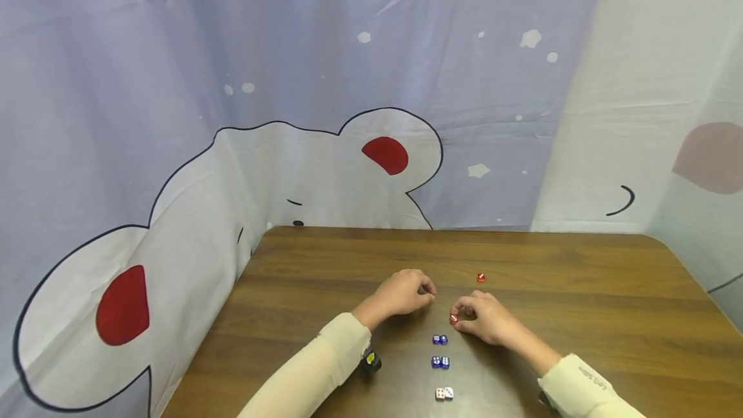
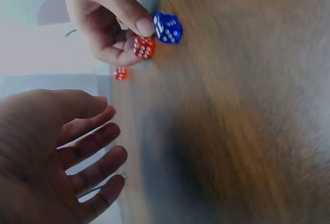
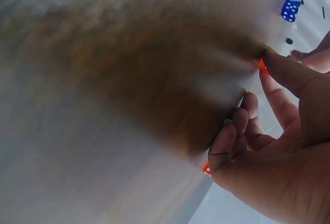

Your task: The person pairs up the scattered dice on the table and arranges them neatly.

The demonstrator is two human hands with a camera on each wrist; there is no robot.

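Observation:
My right hand (image 1: 486, 320) pinches a red die (image 1: 453, 319) between thumb and fingers, low over the wooden table. In the left wrist view the pinched red die (image 2: 144, 47) shows white pips and overlaps a blue die (image 2: 168, 28). Left of it, my left hand (image 1: 403, 293) hovers with loosely bent fingers and nothing in them. A second red die (image 1: 481, 278) lies farther back, beyond the right hand. Nearer to me are a pair of blue dice (image 1: 440, 340), another blue pair (image 1: 440, 362) and a pair of white dice (image 1: 444, 393), each pair side by side.
The brown wooden table (image 1: 325, 257) has its far edge against a printed curtain (image 1: 278, 173). A dark wrist camera (image 1: 371, 360) is strapped at the left sleeve. The three pairs form a column between the forearms.

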